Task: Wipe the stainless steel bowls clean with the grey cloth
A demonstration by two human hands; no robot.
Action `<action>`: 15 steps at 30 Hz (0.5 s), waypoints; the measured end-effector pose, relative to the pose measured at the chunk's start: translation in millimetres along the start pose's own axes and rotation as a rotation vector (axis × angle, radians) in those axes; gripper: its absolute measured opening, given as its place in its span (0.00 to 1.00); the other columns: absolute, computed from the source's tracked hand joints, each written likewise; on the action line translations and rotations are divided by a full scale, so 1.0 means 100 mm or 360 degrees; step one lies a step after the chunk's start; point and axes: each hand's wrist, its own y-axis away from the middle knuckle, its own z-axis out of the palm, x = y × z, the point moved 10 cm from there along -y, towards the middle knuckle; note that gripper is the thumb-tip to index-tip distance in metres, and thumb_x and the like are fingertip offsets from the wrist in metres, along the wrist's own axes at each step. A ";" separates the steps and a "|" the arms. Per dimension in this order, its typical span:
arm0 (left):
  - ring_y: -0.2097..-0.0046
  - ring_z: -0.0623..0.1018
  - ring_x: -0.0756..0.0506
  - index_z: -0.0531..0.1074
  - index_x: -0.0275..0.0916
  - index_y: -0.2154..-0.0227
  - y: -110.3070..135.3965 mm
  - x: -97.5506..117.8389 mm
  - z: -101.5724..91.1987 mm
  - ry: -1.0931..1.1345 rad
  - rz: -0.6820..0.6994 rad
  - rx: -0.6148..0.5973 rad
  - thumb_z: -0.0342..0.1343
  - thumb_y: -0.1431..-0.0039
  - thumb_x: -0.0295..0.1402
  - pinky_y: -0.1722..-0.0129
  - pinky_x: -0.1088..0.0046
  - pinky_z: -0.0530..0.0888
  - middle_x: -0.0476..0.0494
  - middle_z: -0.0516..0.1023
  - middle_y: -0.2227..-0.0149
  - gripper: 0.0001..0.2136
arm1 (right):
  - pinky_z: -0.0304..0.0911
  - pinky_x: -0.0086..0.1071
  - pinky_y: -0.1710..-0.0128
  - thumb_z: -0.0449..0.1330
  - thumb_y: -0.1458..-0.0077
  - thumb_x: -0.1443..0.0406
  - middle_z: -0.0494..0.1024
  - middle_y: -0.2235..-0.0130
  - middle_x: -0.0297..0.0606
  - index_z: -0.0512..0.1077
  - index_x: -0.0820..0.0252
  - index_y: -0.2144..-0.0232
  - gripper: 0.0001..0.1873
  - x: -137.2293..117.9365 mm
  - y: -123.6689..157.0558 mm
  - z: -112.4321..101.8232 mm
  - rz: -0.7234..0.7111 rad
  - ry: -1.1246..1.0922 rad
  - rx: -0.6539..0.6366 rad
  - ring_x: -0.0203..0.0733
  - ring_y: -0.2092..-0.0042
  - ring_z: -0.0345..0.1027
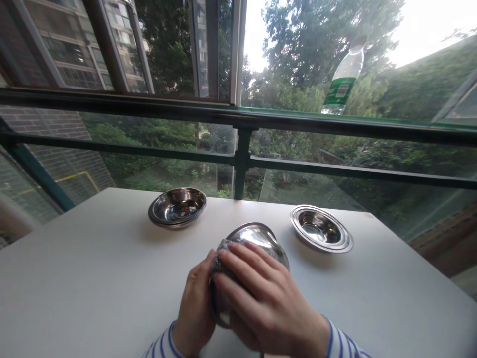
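The person's left hand (197, 298) is gripping the left edge of a shiny metal dish (257, 233), its fingers mostly hidden, its thumb pointing up beside a grey, rough-textured pad (219, 262). The right hand (264, 293) is reaching across the dish, its fingers lying close together and pressing the pad against the metal near the left rim. Blue-and-white striped sleeves (343, 343) are covering both wrists. The dish is tilting between the hands, over the near middle of a white tabletop (74, 278); whether it is touching the surface, one cannot tell.

Beyond the hands, to the left, a round metal bowl (175, 206) is resting near the far edge, showing a small red and white patch inside. To the right, a wide-rimmed metal basin (320, 231) is sitting just beyond the held dish, well apart from the bowl.

Behind the tabletop, a dark green railing (119, 109) is running across the view. A clear bottle (341, 89) with a green label is standing upright along its top on the right. Outside, trees (313, 49) are filling much of the background, and a building (122, 35) is rising at the upper left.
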 end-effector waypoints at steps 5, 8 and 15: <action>0.78 0.74 0.50 0.76 0.34 0.78 0.06 -0.03 0.30 -0.0071 -0.0117 -0.0366 0.60 0.49 0.36 0.72 0.77 0.73 0.50 0.76 0.81 0.10 | 0.62 0.44 0.47 0.49 0.43 0.68 0.67 0.45 0.49 0.66 0.65 0.50 0.19 0.53 0.11 -0.08 0.0439 -0.0304 0.0035 0.49 0.44 0.60; 0.72 0.78 0.46 0.78 0.33 0.72 0.03 0.00 0.30 0.0049 -0.0201 -0.0323 0.57 0.47 0.36 0.65 0.71 0.75 0.47 0.78 0.78 0.10 | 0.59 0.41 0.44 0.47 0.40 0.69 0.66 0.43 0.44 0.64 0.58 0.47 0.19 0.82 0.33 -0.05 0.0737 -0.0527 0.0166 0.44 0.42 0.59; 0.65 0.81 0.42 0.78 0.35 0.73 -0.01 0.10 0.22 0.0253 -0.0285 -0.0077 0.50 0.41 0.32 0.58 0.65 0.75 0.44 0.81 0.76 0.13 | 0.50 0.44 0.39 0.47 0.37 0.65 0.61 0.39 0.34 0.60 0.47 0.44 0.20 0.99 0.79 0.02 0.1170 -0.0809 0.0500 0.42 0.38 0.52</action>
